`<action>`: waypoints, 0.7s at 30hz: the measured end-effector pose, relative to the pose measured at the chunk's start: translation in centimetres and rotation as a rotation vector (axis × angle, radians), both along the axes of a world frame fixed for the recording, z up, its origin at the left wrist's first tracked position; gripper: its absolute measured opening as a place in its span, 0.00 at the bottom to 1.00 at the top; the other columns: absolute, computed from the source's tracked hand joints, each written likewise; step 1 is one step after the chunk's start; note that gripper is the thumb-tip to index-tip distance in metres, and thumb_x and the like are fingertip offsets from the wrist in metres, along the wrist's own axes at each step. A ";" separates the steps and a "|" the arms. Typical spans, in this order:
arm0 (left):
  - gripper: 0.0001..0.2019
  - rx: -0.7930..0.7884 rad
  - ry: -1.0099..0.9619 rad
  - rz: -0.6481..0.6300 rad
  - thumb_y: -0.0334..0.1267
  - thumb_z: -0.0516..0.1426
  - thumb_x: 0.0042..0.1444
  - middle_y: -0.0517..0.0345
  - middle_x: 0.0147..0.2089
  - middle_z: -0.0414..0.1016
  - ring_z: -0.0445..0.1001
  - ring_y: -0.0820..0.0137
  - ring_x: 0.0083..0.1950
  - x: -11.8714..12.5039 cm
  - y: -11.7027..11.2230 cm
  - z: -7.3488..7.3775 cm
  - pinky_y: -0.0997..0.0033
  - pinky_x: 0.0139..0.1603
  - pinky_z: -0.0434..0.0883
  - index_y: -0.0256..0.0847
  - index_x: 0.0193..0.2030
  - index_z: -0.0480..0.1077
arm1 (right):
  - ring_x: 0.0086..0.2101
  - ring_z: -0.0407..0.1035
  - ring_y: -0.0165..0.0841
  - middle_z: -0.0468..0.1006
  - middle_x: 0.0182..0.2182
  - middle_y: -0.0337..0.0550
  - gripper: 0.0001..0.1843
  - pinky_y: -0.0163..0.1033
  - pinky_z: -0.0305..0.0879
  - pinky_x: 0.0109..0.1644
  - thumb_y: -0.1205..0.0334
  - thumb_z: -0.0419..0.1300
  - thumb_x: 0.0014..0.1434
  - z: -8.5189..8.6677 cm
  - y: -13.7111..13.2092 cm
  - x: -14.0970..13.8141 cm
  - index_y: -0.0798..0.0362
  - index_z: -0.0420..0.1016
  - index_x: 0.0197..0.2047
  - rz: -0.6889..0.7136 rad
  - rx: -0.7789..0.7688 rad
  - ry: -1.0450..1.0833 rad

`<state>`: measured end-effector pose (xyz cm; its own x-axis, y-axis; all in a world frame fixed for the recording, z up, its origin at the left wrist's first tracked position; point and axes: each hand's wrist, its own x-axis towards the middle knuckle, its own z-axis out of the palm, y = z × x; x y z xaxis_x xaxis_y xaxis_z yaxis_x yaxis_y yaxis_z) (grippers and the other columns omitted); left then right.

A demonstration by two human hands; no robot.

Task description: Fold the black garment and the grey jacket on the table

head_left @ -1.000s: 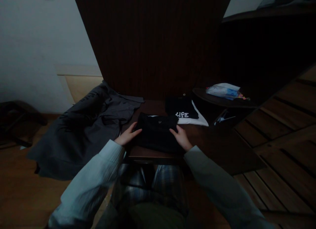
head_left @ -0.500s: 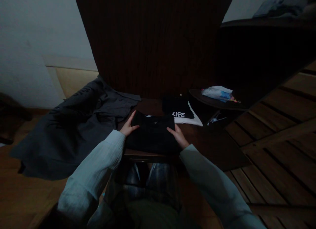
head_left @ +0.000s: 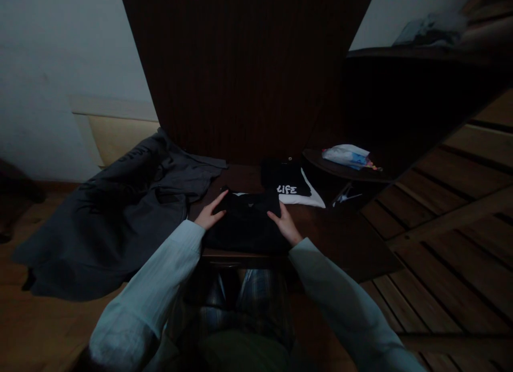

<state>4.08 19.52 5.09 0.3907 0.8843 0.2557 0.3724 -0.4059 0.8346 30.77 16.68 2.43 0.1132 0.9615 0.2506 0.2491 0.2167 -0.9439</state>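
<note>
A folded black shirt (head_left: pixel 244 227) lies on the dark desk close to my body, a small mark and a bit of white showing near its far edge. My left hand (head_left: pixel 210 212) grips its left side, thumb on top and index finger stretched along the edge. On the right side, my right hand (head_left: pixel 284 223) holds it with the thumb over the cloth; the other fingers are partly hidden. Just beyond my right hand lies a folded black garment with white lettering (head_left: pixel 285 180), on top of a white cloth (head_left: pixel 312 197).
To the left, a large grey garment (head_left: pixel 120 217) spreads over the desk and hangs off its edge. A plastic packet (head_left: pixel 347 156) sits on a small rounded shelf (head_left: pixel 332 169) at the right. A tall dark wooden panel (head_left: pixel 248 72) stands behind; wooden slats (head_left: pixel 452 238) run along the right.
The black shirt sits slightly lower and flatter on the desk, with my hands still at its two sides. The view has shifted a little; other things keep their places.
</note>
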 end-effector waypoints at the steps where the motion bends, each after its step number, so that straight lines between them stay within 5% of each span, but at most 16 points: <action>1: 0.29 -0.001 0.033 -0.009 0.43 0.51 0.48 0.56 0.62 0.60 0.55 0.62 0.63 0.0 -0.1 0.1 0.60 0.64 0.49 0.42 0.60 0.58 | 0.53 0.61 0.37 0.66 0.54 0.47 0.35 0.47 0.53 0.59 0.55 0.60 0.47 0.0 0.0 0.0 0.52 0.58 0.58 -0.015 0.004 -0.019; 5: 0.16 0.021 0.117 0.000 0.40 0.51 0.46 0.55 0.48 0.72 0.67 0.60 0.53 -0.2 -0.2 0.0 0.58 0.58 0.59 0.44 0.42 0.74 | 0.53 0.61 0.37 0.65 0.55 0.48 0.35 0.47 0.55 0.59 0.56 0.59 0.49 -0.3 -0.1 0.0 0.51 0.55 0.59 -0.098 0.006 -0.037; 8: 0.12 0.014 0.138 -0.004 0.38 0.52 0.44 0.55 0.44 0.72 0.69 0.60 0.49 -0.3 0.0 -0.2 0.58 0.55 0.61 0.42 0.32 0.75 | 0.53 0.61 0.36 0.63 0.56 0.49 0.36 0.46 0.56 0.58 0.55 0.57 0.51 -0.2 -0.3 -0.1 0.50 0.50 0.61 -0.100 0.027 0.004; 14: 0.29 -0.079 0.029 0.114 0.37 0.53 0.40 0.53 0.56 0.67 0.62 0.58 0.58 -0.5 0.0 -0.4 0.58 0.59 0.58 0.41 0.55 0.64 | 0.54 0.60 0.36 0.68 0.53 0.44 0.25 0.46 0.51 0.60 0.53 0.57 0.51 0.9 -1.0 -0.1 0.50 0.66 0.53 -0.014 0.088 -0.087; 21: 0.34 -0.138 -0.118 0.192 0.37 0.55 0.40 0.56 0.63 0.56 0.59 0.60 0.61 -0.6 0.2 -0.5 0.62 0.59 0.59 0.43 0.59 0.58 | 0.52 0.62 0.37 0.69 0.51 0.45 0.26 0.46 0.55 0.59 0.58 0.59 0.48 1.1 -1.2 -0.2 0.51 0.67 0.52 0.037 0.064 -0.140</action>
<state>3.50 19.76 4.63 0.1870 0.9691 0.1611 0.3281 -0.2162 0.9196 30.57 15.49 3.54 0.0375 0.9458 0.3227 0.3680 0.2872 -0.8844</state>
